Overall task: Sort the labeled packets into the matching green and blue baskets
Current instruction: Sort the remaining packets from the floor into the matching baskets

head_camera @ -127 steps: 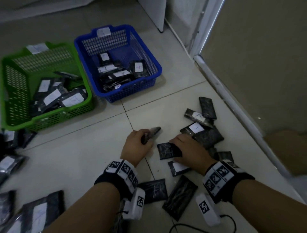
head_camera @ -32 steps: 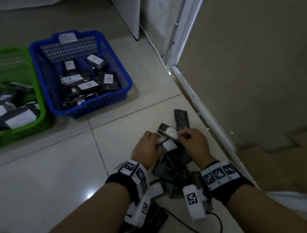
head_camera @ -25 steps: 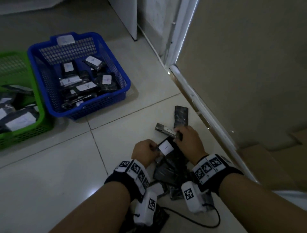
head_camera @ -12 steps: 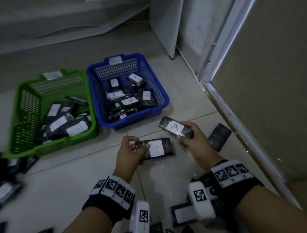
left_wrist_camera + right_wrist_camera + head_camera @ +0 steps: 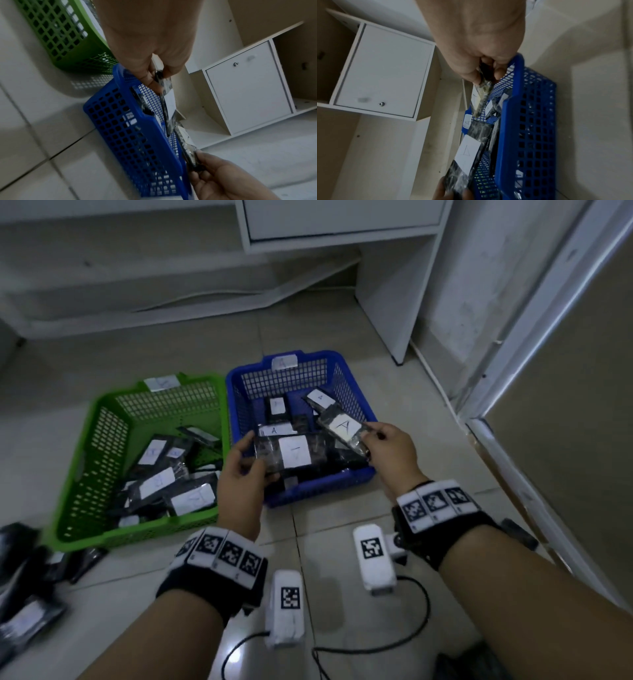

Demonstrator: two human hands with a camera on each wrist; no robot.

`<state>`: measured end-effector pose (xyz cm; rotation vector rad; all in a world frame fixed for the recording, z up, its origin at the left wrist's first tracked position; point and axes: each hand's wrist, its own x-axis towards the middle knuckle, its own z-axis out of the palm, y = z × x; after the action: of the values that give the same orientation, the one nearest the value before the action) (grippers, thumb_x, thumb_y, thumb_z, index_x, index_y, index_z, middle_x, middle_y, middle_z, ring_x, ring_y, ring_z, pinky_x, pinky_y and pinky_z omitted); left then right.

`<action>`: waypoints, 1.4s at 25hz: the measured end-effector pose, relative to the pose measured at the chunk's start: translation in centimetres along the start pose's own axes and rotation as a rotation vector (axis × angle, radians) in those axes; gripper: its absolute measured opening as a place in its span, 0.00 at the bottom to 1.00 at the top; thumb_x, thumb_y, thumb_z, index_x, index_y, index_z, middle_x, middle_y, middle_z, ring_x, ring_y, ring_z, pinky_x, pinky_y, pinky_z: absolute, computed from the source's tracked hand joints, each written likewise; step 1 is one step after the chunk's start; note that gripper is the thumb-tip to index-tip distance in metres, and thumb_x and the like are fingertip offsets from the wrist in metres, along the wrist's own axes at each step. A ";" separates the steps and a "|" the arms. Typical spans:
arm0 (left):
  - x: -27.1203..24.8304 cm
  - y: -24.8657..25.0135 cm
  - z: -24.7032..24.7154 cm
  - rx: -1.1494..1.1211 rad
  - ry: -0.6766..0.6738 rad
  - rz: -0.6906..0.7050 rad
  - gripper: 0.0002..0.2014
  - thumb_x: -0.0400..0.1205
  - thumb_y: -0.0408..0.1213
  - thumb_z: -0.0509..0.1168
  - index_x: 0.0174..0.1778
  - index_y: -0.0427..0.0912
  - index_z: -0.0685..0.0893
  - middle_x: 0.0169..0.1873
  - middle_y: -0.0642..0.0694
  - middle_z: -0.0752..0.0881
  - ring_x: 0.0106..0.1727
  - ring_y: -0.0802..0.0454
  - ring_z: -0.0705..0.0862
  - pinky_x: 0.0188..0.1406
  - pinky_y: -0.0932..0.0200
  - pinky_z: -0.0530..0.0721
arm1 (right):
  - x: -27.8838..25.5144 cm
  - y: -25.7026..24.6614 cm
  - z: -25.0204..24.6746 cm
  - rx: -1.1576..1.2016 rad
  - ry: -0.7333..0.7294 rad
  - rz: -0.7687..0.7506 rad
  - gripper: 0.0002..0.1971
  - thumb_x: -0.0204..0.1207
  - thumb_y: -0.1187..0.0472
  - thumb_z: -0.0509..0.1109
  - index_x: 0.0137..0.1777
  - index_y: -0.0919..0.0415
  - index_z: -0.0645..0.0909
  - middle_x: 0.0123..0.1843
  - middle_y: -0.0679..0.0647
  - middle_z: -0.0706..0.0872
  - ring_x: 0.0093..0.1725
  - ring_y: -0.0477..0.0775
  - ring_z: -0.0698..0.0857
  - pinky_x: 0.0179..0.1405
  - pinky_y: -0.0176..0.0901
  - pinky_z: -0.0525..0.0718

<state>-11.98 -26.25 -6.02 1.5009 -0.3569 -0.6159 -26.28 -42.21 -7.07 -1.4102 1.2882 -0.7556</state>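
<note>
Over the blue basket (image 5: 318, 487) my left hand (image 5: 245, 463) grips a black packet (image 5: 294, 453) by its left end; its white label shows a single stroke. My right hand (image 5: 383, 440) pinches a second black packet (image 5: 342, 428), labelled A, by its right end. Both packets hang above the basket's near half. The blue basket carries an A tag on its far wall and holds several A-labelled packets (image 5: 277, 407). To its left the green basket (image 5: 102, 446) holds several labelled packets (image 5: 157, 484). The left wrist view shows my left fingers (image 5: 150, 79) pinching the packet (image 5: 165, 94) edge-on beside the blue basket (image 5: 137, 135). In the right wrist view my right fingers (image 5: 474, 77) pinch the A packet (image 5: 481, 97).
More black packets (image 5: 24, 607) lie on the tiled floor at the far left, and one (image 5: 520, 532) lies behind my right wrist. A white cabinet (image 5: 342, 220) stands behind the baskets and a door frame (image 5: 534, 337) runs along the right. Cables (image 5: 376, 645) trail on the floor under my wrists.
Both hands lifted a packet each from the pile on the floor and carried them forward. They were short of the blue basket half a second ago and now hang over it.
</note>
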 end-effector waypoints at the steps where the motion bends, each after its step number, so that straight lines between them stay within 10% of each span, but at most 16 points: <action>1: 1.4 -0.1 0.2 0.008 0.023 -0.004 0.24 0.83 0.25 0.58 0.74 0.50 0.74 0.34 0.46 0.78 0.33 0.55 0.82 0.39 0.65 0.86 | 1.2 -0.2 1.0 -0.074 0.008 -0.013 0.12 0.70 0.55 0.70 0.53 0.53 0.87 0.49 0.58 0.90 0.48 0.63 0.88 0.53 0.61 0.87; 9: 5.8 -2.0 1.4 0.243 0.116 -0.026 0.14 0.82 0.30 0.63 0.62 0.47 0.79 0.53 0.42 0.87 0.48 0.50 0.87 0.56 0.49 0.86 | 4.2 1.1 4.1 -0.269 0.030 -0.057 0.09 0.75 0.67 0.68 0.53 0.63 0.85 0.52 0.62 0.89 0.46 0.65 0.89 0.52 0.56 0.87; 13: 6.5 -1.9 1.5 0.493 -0.053 -0.049 0.23 0.83 0.36 0.63 0.76 0.46 0.72 0.61 0.50 0.84 0.54 0.54 0.82 0.55 0.61 0.78 | 3.1 0.9 3.6 -0.358 0.011 -0.149 0.12 0.79 0.66 0.67 0.60 0.65 0.85 0.57 0.61 0.88 0.56 0.59 0.86 0.49 0.22 0.70; 17: 5.1 -1.1 2.2 0.485 -0.033 -0.031 0.22 0.82 0.34 0.64 0.74 0.45 0.74 0.53 0.52 0.84 0.46 0.57 0.81 0.48 0.65 0.78 | 1.4 0.7 1.9 -0.269 0.013 -0.195 0.13 0.76 0.68 0.65 0.54 0.58 0.88 0.50 0.59 0.90 0.50 0.60 0.88 0.58 0.45 0.85; 21: 0.4 -2.5 3.6 0.463 -0.053 0.196 0.11 0.76 0.39 0.64 0.53 0.55 0.84 0.51 0.47 0.85 0.46 0.55 0.85 0.51 0.58 0.86 | -2.9 2.8 -3.6 -0.175 0.228 -0.265 0.12 0.71 0.68 0.66 0.45 0.54 0.88 0.45 0.52 0.89 0.44 0.49 0.86 0.49 0.41 0.83; 24: -4.4 -3.3 5.5 0.638 -0.164 0.395 0.10 0.77 0.28 0.65 0.46 0.47 0.86 0.47 0.51 0.81 0.45 0.62 0.78 0.47 0.76 0.73 | -5.5 7.1 -9.0 -0.221 0.327 -0.149 0.12 0.70 0.68 0.66 0.45 0.52 0.87 0.46 0.56 0.86 0.44 0.53 0.84 0.52 0.46 0.83; 28: -8.5 -5.0 8.0 0.699 -0.350 0.510 0.11 0.75 0.25 0.65 0.41 0.46 0.86 0.41 0.53 0.81 0.45 0.61 0.76 0.49 0.67 0.72 | -7.5 13.4 -16.5 -0.483 0.428 0.073 0.14 0.68 0.62 0.72 0.55 0.56 0.87 0.54 0.65 0.84 0.53 0.65 0.82 0.57 0.59 0.83; 32: -11.9 -7.4 10.2 0.694 -0.549 0.453 0.12 0.75 0.25 0.65 0.41 0.49 0.85 0.41 0.53 0.82 0.45 0.58 0.79 0.48 0.70 0.71 | -9.5 15.1 -18.9 -0.771 0.121 0.199 0.31 0.63 0.47 0.81 0.68 0.45 0.78 0.76 0.59 0.62 0.73 0.66 0.61 0.73 0.58 0.71; 35: -14.5 -8.8 11.1 0.676 -0.723 0.425 0.12 0.74 0.25 0.67 0.42 0.48 0.87 0.40 0.52 0.83 0.44 0.58 0.79 0.48 0.70 0.74 | -10.2 15.2 -19.7 -0.770 0.063 0.034 0.23 0.65 0.58 0.76 0.63 0.51 0.82 0.72 0.60 0.70 0.70 0.65 0.69 0.68 0.56 0.76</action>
<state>-31.38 -26.51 -11.80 1.7067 -1.5207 -0.7125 -51.45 -36.10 -14.28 -1.9627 1.7470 -0.2712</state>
